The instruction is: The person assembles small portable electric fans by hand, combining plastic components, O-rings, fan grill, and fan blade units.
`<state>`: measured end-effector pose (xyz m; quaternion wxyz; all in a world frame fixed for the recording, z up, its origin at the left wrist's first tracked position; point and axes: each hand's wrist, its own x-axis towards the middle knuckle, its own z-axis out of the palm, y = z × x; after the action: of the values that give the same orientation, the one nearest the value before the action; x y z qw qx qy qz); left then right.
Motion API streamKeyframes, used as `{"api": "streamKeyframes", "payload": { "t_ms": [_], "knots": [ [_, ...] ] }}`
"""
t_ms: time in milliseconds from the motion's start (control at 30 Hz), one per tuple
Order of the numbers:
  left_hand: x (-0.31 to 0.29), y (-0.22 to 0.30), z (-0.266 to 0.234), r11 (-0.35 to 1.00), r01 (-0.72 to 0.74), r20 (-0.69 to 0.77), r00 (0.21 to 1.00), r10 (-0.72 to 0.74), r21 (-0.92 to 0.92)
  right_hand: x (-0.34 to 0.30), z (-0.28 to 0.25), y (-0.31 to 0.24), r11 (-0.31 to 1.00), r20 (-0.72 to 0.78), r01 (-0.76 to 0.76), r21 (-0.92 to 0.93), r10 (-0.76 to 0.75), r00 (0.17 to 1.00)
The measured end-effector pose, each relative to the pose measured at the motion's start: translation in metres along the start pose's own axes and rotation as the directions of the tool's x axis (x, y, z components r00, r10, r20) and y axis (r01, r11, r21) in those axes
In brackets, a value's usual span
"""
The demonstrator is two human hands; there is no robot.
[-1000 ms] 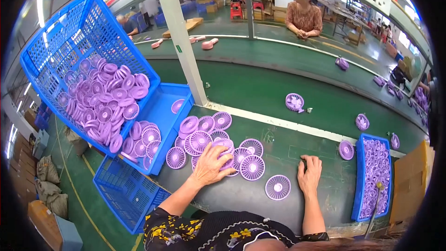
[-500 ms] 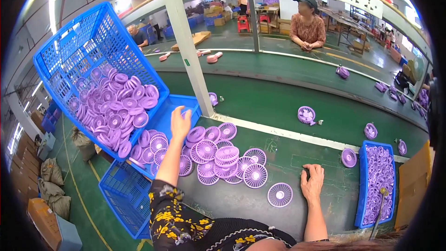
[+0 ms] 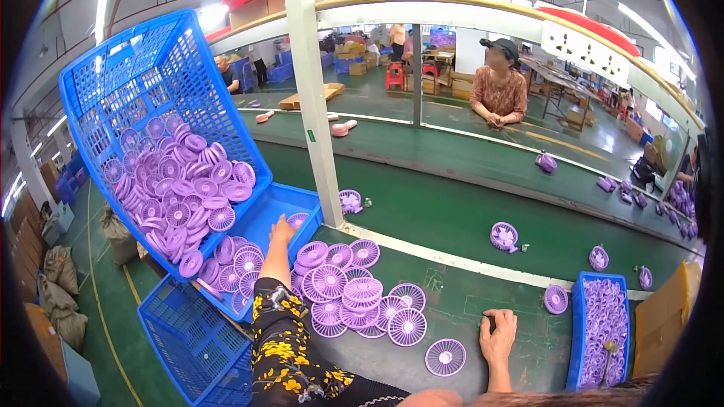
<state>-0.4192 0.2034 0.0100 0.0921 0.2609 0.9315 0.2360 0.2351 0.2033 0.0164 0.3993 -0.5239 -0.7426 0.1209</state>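
Note:
My left hand [image 3: 281, 232] reaches over the blue tray [image 3: 264, 211] below the big basket, its fingers apart. A purple round fan grille [image 3: 299, 220] lies just beside its fingertips; whether they touch it is hard to see. On the dark green table my right hand [image 3: 498, 332] rests with fingers loosely bent and thumb apart, holding nothing. Between my hands is a heap of purple fan grilles [image 3: 329, 281], and one single grille [image 3: 445, 357] lies flat nearer my right hand. More grilles [image 3: 247, 261] fill the tray's near end.
A tilted blue basket [image 3: 249, 132] full of grilles stands at the left, with another blue basket [image 3: 188, 339] below. A post [image 3: 313, 105] rises behind the tray. At right is a blue bin [image 3: 578, 332] of small purple parts. Fan parts [image 3: 504, 237] lie on the green conveyor.
The view has tilted up, so the scene sits lower. My left hand has dipped slightly farther into the tray. My right hand stays resting on the table.

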Motion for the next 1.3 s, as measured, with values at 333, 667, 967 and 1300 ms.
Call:
{"api": "streamKeyframes", "payload": {
  "t_ms": [333,667,967,1300],
  "knots": [
    [-0.040,0.027,-0.017,0.968,-0.182,-0.325,0.938,0.118,-0.172,0.008,0.002,-0.004,0.999,0.003,-0.032,0.001,0.032,0.999],
    [-0.309,0.110,0.002,0.117,-0.982,-0.451,0.174,0.875,-0.151,0.004,-0.003,0.001,1.000,0.005,-0.027,0.003,0.027,1.000],
    [-0.462,0.132,0.114,-0.304,-0.890,-0.156,-0.266,0.951,-0.340,-0.003,-0.001,0.009,0.999,-0.003,0.038,0.018,-0.038,0.999],
    [-0.413,0.108,0.099,0.080,-0.913,-0.039,0.104,0.994,-0.400,0.000,-0.001,0.014,0.991,0.055,0.114,0.072,-0.118,0.992]
  ]
}}
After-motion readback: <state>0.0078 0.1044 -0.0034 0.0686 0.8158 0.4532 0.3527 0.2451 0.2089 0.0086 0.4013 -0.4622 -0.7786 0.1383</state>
